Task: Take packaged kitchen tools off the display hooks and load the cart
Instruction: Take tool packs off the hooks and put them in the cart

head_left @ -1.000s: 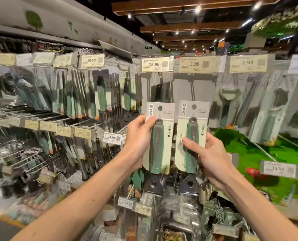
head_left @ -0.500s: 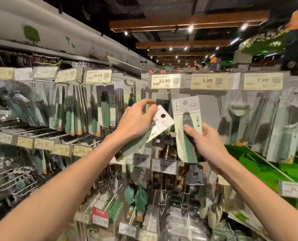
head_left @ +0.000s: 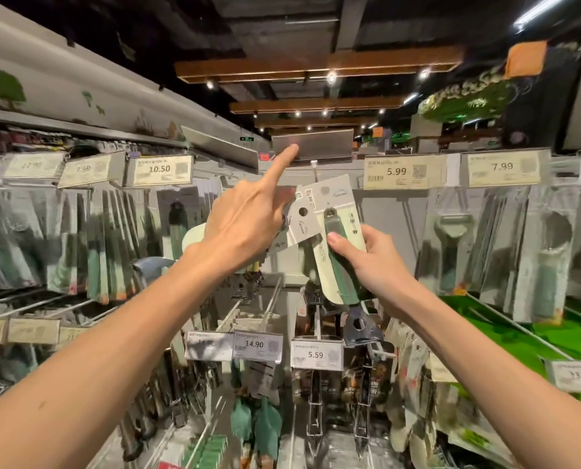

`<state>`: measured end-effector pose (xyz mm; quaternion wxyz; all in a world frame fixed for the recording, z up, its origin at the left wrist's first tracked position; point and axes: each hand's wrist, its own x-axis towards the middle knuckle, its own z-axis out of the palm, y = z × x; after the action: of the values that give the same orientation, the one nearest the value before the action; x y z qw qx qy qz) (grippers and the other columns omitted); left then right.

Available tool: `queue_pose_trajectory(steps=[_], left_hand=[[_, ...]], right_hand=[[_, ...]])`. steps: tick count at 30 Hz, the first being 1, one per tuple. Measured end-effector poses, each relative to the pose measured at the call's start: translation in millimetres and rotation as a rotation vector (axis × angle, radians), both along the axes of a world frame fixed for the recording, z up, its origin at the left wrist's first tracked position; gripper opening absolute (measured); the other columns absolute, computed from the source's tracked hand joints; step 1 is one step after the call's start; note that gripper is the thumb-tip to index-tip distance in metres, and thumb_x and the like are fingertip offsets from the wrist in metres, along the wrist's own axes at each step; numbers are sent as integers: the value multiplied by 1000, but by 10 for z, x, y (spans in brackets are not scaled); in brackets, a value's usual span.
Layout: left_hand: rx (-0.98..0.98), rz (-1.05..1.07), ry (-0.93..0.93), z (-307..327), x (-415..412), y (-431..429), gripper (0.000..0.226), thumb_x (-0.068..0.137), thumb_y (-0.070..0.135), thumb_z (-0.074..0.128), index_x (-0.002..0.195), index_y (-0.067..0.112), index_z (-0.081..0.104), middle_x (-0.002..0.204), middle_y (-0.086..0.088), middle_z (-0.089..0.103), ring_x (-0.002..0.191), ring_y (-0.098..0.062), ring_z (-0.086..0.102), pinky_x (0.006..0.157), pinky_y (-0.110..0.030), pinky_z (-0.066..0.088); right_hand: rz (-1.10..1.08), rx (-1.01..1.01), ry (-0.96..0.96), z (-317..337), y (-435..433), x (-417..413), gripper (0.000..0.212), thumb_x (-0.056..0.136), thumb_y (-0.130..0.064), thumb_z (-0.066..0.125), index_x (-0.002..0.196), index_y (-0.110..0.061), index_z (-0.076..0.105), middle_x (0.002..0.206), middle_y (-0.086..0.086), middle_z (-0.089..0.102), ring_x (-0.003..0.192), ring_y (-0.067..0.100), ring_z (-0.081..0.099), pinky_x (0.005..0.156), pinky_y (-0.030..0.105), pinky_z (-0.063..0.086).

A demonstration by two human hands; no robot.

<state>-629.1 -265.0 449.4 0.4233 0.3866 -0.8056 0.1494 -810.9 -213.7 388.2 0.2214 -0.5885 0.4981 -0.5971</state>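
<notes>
Here, the person's right hand (head_left: pixel 370 262) clamps a pale card-backed pack with a green-handled tool (head_left: pixel 338 252), tilted, thumb pressed on the handle. Just beside it, the left hand (head_left: pixel 245 228) holds a second white card pack (head_left: pixel 304 220) rolled sideways, its index finger stretched up toward the grey top rail (head_left: pixel 313 147). Both packs are off the hooks, in front of the yellowish 5.99 price tag (head_left: pixel 404 171).

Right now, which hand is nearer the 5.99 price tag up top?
Right. The right hand grips a packaged tool just below-left of the 5.99 price tag; the left hand is farther left.
</notes>
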Motion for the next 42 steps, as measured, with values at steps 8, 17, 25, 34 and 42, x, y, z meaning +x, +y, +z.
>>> queue_pose_trajectory(steps=[8, 17, 25, 34, 42], left_hand=[[-47, 76, -106, 76, 82, -91, 69, 105, 27, 44, 156, 44, 1, 58, -7, 51, 49, -26, 49, 52, -44, 50], [-73, 80, -165, 58, 87, -155, 77, 104, 22, 47, 156, 39, -8, 56, -7, 52, 47, -27, 49, 51, -43, 51], [-45, 55, -168, 57, 103, -140, 72, 106, 29, 40, 156, 38, -11, 55, -6, 51, 46, -24, 48, 51, -39, 49], [0, -14, -107, -17, 26, -209, 93, 99, 6, 51, 153, 38, -18, 54, -5, 50, 42, -22, 43, 39, -34, 36], [147, -299, 129, -110, -25, -254, 80, 102, 11, 50, 156, 44, 0, 59, -4, 52, 44, -18, 38, 42, -27, 38]], right_hand=[[54, 68, -75, 22, -224, 86, 6, 98, -25, 60, 99, -24, 66, 99, -3, 75, 92, 16, 72, 79, 32, 57], [50, 148, -80, -32, -485, 46, 14, 101, -28, 52, 103, -20, 64, 107, 5, 74, 102, 24, 70, 97, 50, 53], [-100, 135, 25, -129, -634, -7, 41, 105, -34, 38, 128, -6, 60, 119, 4, 68, 107, 13, 62, 97, 32, 48], [-292, 23, 100, -136, -547, -67, 13, 97, -26, 60, 105, -15, 62, 92, -9, 61, 91, 10, 57, 85, 26, 49], [-307, -174, -32, -289, -111, 168, 28, 93, -41, 59, 114, -23, 53, 98, -3, 60, 88, 9, 58, 79, 21, 48]])
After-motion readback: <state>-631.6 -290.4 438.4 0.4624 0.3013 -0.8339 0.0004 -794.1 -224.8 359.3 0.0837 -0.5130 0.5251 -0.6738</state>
